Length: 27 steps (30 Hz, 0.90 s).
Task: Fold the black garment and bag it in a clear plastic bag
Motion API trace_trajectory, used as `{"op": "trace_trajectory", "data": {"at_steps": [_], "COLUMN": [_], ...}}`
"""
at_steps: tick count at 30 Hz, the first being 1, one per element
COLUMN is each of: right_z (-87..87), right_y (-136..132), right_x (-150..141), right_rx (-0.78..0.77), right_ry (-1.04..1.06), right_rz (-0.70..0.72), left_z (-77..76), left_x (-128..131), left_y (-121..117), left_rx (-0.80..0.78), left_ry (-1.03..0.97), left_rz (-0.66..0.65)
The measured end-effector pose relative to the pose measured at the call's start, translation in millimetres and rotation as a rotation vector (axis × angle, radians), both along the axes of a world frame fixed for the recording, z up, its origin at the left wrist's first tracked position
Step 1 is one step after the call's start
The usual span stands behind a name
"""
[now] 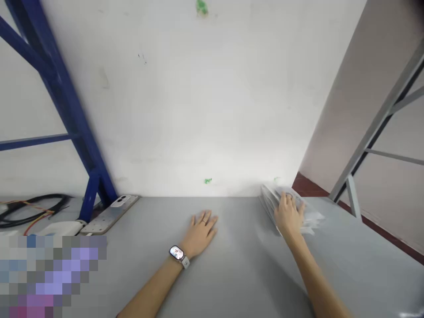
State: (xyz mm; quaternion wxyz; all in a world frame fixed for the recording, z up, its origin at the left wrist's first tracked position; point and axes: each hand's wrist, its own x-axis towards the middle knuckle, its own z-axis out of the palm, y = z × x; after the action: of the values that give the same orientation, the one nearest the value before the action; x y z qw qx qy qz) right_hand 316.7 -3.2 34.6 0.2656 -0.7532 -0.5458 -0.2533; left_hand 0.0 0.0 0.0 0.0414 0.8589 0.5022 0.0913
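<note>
My left hand (202, 232) lies flat, palm down, on the grey table top (245, 269), holding nothing, with a white-strapped smartwatch (176, 253) on its wrist. Further right, my right hand (289, 216) is closed over a bundle of translucent plastic bags (270, 203). The bundle lies at the table's far edge and sticks out past my fingers on both sides. Its lower layers are hidden under my hand.
A white wall (198, 97) rises behind the table. A blue steel rack frame (62, 101) stands at left, and a grey one (377, 128) at right. A power strip (109, 214), a white adapter (61, 228) and coiled black cable (33, 210) lie far left. A pixelated patch covers the lower left corner.
</note>
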Motion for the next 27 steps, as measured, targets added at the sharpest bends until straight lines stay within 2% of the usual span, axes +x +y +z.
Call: {"op": "trace_trajectory", "data": {"at_steps": [4, 7, 9, 12, 15, 17, 21, 27], "right_z": [3.2, 3.5, -1.8, -15.2, -25.6, -28.0, -25.4, -22.7], "right_y": [-3.0, -6.0, -9.1, -16.6, -24.5, -26.9, -23.0, -18.1], "right_x": [7.8, -12.4, -39.4, -86.3, -115.9, -119.1, -103.0, -94.6], "right_rx": [-0.011, 0.013, 0.0, -0.073, -0.165, -0.233, -0.34, -0.39], "right_ry": [0.049, 0.044, -0.001, -0.111, -0.157, -0.109, -0.022, 0.056], "right_rz": [0.054, 0.162, 0.333, 0.701, 0.958, 0.989, 0.86, 0.794], "left_z": [-3.2, -0.1, 6.6, 17.7, 19.1, 14.1, 5.1, 11.3], "left_x": [-1.6, -1.5, -0.2, 2.3, 3.6, 2.9, -2.3, -13.0], "left_y": [1.7, 2.2, 0.9, -3.9, -7.9, -7.7, -0.9, 3.9], "left_rx": [0.014, 0.106, 0.269, 0.494, 0.472, 0.383, 0.279, 0.248], "left_ry": [-0.01, -0.061, -0.121, -0.145, -0.064, -0.024, -0.007, -0.01], "left_rz": [-0.01, 0.002, 0.032, 0.022, -0.103, -0.159, -0.171, -0.156]}}
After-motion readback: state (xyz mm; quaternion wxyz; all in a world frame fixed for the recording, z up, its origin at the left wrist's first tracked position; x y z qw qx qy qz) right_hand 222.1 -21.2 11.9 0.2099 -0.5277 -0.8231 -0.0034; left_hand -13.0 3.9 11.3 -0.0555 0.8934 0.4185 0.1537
